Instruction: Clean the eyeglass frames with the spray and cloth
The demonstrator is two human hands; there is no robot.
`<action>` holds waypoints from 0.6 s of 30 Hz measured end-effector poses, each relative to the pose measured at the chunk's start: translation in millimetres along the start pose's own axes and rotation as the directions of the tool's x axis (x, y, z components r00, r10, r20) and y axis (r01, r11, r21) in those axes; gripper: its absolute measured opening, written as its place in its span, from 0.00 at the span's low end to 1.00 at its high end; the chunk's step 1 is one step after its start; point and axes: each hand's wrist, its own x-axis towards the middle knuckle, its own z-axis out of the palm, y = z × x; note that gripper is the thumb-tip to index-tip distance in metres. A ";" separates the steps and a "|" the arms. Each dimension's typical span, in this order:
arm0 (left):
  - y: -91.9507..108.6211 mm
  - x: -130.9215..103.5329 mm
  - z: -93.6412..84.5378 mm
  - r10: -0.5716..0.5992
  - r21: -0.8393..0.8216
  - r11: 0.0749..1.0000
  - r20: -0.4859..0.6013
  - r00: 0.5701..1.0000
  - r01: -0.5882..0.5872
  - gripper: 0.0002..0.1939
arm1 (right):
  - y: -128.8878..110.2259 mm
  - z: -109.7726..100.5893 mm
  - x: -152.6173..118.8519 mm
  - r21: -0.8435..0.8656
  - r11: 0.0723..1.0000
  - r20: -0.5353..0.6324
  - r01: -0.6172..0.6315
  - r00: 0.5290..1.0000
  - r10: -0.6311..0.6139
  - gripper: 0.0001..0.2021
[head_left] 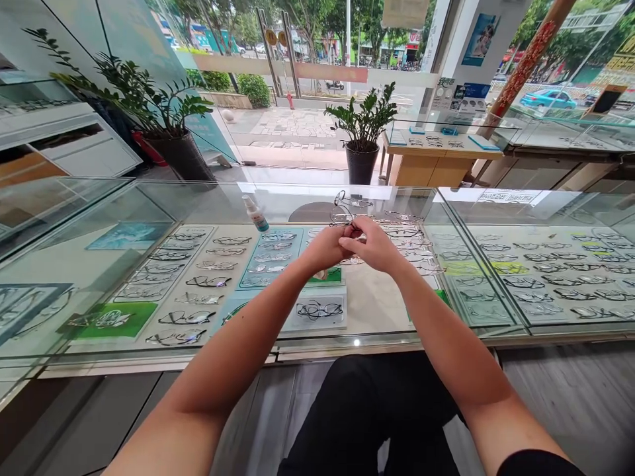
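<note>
My left hand point(326, 247) and my right hand point(373, 243) meet over the glass display counter point(364, 340), fingers closed and touching. Between them is a pair of dark-framed eyeglasses point(340, 198), part of which sticks up beyond my fingertips. My hands hide the rest of the frame, so the exact grip of each finger does not show. Under the glass, rows of eyeglasses lie on both sides of my hands. A dark pair point(320, 309) rests on a pale card just below my left forearm.
A small spray bottle point(255, 213) stands on the counter, left of my hands. Beyond the counter are a potted plant point(362, 132), a larger leaning plant point(169, 119) and a wooden display table point(441, 165). Glass doors face the street.
</note>
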 end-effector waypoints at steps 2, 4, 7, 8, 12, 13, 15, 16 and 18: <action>-1.0 -1.1 0.5 -0.003 -0.084 0.996 -0.004 1.000 0.003 0.11 | 1.0 -0.1 1.6 0.055 0.998 -0.023 -0.006 1.000 0.007 0.09; -2.3 -1.6 1.7 0.006 -0.175 0.985 -0.009 1.000 -0.008 0.15 | 2.4 0.0 3.2 0.095 0.995 -0.044 -0.004 0.999 0.009 0.09; -3.1 -1.0 2.3 0.017 -0.276 0.961 -0.050 0.999 -0.030 0.20 | 3.4 -1.0 5.2 0.190 0.982 -0.134 0.004 0.991 0.022 0.12; -3.0 -0.6 1.5 0.003 -0.268 0.963 -0.080 0.997 -0.024 0.21 | 3.3 -2.0 5.6 0.238 0.971 -0.175 0.005 0.984 0.038 0.14; -6.6 1.4 -8.3 -0.093 -0.028 0.996 -0.279 0.956 0.088 0.15 | 1.9 -8.1 6.1 0.412 0.911 -0.227 0.004 0.969 0.098 0.18; -9.4 1.9 -11.7 -0.108 0.041 0.991 -0.328 0.938 0.128 0.14 | 1.9 -9.6 6.2 0.433 0.901 -0.222 0.009 0.970 0.097 0.18; -17.2 3.0 -18.4 -0.149 0.161 0.961 -0.390 0.909 0.227 0.14 | 2.6 -11.8 6.5 0.455 0.891 -0.212 0.020 0.973 0.086 0.18; -21.7 3.6 -21.3 -0.186 0.208 0.935 -0.402 0.896 0.287 0.14 | 3.2 -12.5 6.8 0.459 0.888 -0.210 0.023 0.974 0.083 0.17; -30.7 4.9 -25.3 -0.286 0.273 0.869 -0.407 0.868 0.414 0.16 | 4.6 -13.6 7.5 0.467 0.884 -0.203 0.019 0.975 0.087 0.17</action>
